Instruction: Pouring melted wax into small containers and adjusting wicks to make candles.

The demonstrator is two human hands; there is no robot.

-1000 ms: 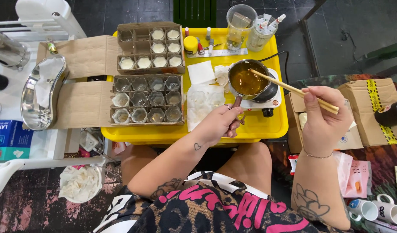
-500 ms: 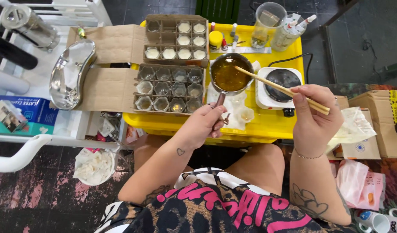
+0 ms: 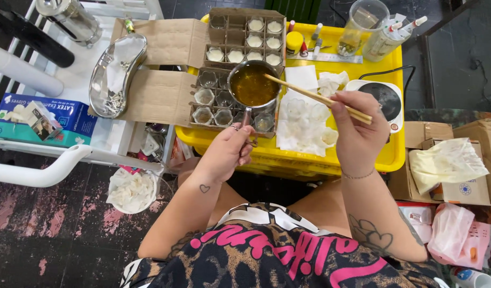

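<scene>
My left hand point(image 3: 230, 151) grips the handle of a small metal saucepan point(image 3: 253, 85) filled with amber liquid. The pan hangs over a cardboard box of several small empty glass jars point(image 3: 213, 104). My right hand point(image 3: 357, 130) holds a pair of wooden chopsticks point(image 3: 314, 96) whose tips dip into the pan. A second box point(image 3: 247, 38) behind holds jars filled with white wax. White paper towels point(image 3: 305, 124) with a few small glasses lie under my right hand on the yellow table point(image 3: 330, 160).
A small electric hot plate point(image 3: 385, 98) sits at the table's right. Measuring jug and bottles point(image 3: 381, 26) stand at the back. A metal kidney dish point(image 3: 115, 72) and a glove box point(image 3: 40, 120) rest on the white rack at left. Cardboard boxes point(image 3: 458, 160) lie at right.
My left hand has carried the saucepan leftward off the hot plate to above the box of empty jars. My right hand with the chopsticks followed it.
</scene>
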